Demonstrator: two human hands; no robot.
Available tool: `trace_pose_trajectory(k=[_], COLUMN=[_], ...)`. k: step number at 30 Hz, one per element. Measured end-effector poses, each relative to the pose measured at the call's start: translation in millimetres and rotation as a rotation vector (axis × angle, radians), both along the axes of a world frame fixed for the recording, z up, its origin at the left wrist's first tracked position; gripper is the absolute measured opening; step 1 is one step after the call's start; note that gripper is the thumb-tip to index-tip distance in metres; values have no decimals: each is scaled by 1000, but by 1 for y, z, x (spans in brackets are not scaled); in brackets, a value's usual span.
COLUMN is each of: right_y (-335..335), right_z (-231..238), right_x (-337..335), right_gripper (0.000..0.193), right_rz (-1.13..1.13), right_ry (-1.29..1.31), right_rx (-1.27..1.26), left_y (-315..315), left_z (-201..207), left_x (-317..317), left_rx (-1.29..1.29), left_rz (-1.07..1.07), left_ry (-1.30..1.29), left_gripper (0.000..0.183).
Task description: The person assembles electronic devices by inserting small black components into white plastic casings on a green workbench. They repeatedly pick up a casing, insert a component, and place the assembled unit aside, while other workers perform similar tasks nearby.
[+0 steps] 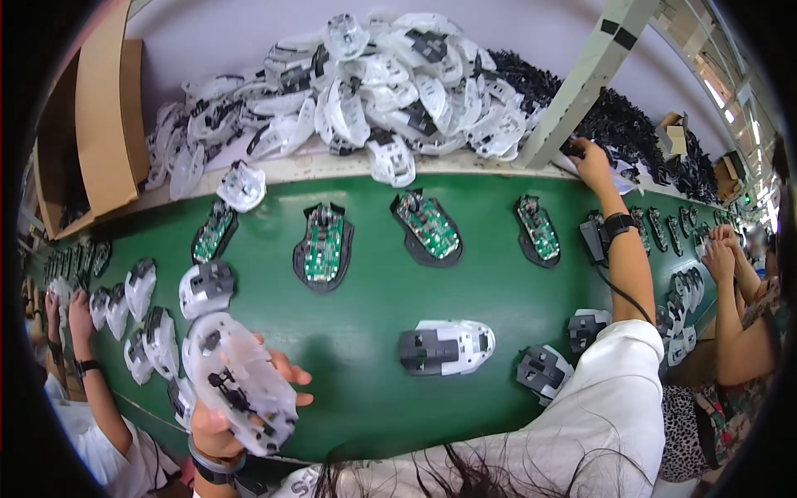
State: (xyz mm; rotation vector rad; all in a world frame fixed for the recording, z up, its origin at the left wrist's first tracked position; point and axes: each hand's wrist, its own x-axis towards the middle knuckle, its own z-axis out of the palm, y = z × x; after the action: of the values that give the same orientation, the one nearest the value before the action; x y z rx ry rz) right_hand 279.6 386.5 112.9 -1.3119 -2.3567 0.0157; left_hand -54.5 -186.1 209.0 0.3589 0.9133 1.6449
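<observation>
In my left hand (217, 427) is a white computer mouse shell (249, 378), tilted with its hollow inside up and a small black part fitted in it. My fingers wrap round its edge. My right arm stretches far to the right, and my right hand (591, 163) is at the shelf edge beside the heap of small black parts (623, 124). Its fingertips are bent together there; what they hold, if anything, is too small to make out. A grey-and-white mouse shell (448, 348) lies on the green table (365, 390) between my arms.
Mouse bases with green circuit boards (322, 249) stand in a row. White shells (349, 108) pile up on the shelf (299, 168). A slanted post (573, 91) rises beside my right hand. A cardboard box (104, 124) is at left. Co-workers' hands (721, 253) work at both sides.
</observation>
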Motion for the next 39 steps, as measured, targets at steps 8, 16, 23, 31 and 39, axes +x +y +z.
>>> trace_pose_trajectory(k=[8, 16, 23, 31, 39], right_y=[-14, -208, -373, -415, -399], right_z=[-1, 103, 129, 93, 105], right_x=[8, -77, -184, -261, -256], right_gripper=[32, 32, 41, 54, 46], right_rz=[-13, 203, 894, 1294, 1510], right_ry=[-66, 373, 312, 96, 140], right_rx=[366, 207, -239, -35, 213], left_y=[11, -1, -1, -4, -7], left_z=[-17, -43, -41, -20, -27], left_x=[-13, -43, -65, -40, -43], left_rx=[-209, -131, -25, -58, -98], left_rz=[50, -91, 29, 2, 46], left_ry=[612, 799, 1104, 315, 811], left_gripper=[58, 54, 46, 58, 57])
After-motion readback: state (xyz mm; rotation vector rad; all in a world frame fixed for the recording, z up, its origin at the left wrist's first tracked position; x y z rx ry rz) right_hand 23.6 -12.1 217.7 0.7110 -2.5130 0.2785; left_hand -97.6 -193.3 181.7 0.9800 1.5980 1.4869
